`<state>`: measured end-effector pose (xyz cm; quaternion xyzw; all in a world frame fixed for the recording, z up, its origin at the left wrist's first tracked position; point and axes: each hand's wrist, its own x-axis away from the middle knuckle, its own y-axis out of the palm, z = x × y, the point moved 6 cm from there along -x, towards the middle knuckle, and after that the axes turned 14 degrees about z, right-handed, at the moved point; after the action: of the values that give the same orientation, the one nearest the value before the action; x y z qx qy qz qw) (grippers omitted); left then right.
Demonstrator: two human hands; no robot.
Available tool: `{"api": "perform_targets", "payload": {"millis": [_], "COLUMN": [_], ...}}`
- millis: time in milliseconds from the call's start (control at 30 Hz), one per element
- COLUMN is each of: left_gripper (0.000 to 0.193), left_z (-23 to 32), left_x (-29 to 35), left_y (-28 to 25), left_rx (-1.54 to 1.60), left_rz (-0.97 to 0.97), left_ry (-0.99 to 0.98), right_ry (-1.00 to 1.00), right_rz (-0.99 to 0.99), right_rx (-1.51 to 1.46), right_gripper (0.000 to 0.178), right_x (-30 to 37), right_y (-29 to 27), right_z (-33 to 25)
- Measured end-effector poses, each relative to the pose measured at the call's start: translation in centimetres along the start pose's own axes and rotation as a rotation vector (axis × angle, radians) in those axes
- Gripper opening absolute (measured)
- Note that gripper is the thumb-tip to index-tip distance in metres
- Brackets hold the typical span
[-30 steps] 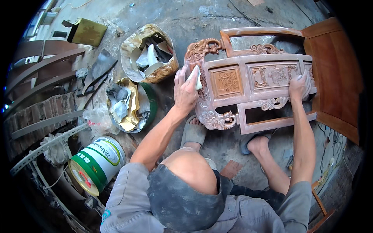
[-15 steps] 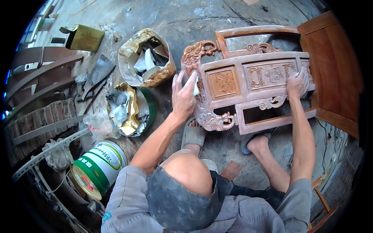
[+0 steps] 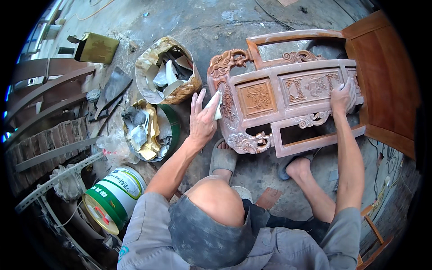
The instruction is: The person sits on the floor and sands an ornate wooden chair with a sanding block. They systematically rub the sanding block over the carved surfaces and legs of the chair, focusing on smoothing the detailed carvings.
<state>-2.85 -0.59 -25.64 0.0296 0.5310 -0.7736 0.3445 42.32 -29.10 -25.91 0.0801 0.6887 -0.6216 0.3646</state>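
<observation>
A carved wooden chair frame (image 3: 252,119), dusted white over reddish-brown wood, lies across the floor before me. My left hand (image 3: 203,119) is beside its carved end rail (image 3: 227,101), pinching a folded pale piece of sandpaper (image 3: 218,107) between thumb and fingers. The other fingers point up, apart from the wood. Whether the sandpaper touches the rail, I cannot tell. Toward the frame's right end, my right hand (image 3: 343,98) lies on the carved panel (image 3: 315,86), its whitened fingers stretched out over the surface.
A brown wooden board (image 3: 382,72) stands at the frame's right end. Left of my hand are a stained pail (image 3: 146,83) and a green bucket (image 3: 173,130), both with scraps inside. A white-green paint drum (image 3: 121,186) and a metal can (image 3: 100,48) stand further left.
My left hand has drawn back leftward and slightly down from the carved rail, sandpaper still in its fingers. The right hand stays on the panel.
</observation>
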Motion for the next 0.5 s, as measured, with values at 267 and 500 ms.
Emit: {"api": "perform_targets", "payload": {"millis": [267,500], "left_gripper": [0.069,0.069], "left_z": [2.2,1.0], "left_x": [0.9,-1.6], "left_y": [1.0,2.1], "left_rx": [0.002,0.069], "left_rz": [0.113,0.172], "left_ry": [-0.140,-0.259], "right_ry": [0.010,-0.015], "right_rz": [-0.034,-0.027], "right_rx": [-0.033,0.020], "right_gripper": [0.057,0.055], "right_x": [0.3,0.2], "right_y": [-0.7,0.0], "right_z": [-0.2,0.2]}}
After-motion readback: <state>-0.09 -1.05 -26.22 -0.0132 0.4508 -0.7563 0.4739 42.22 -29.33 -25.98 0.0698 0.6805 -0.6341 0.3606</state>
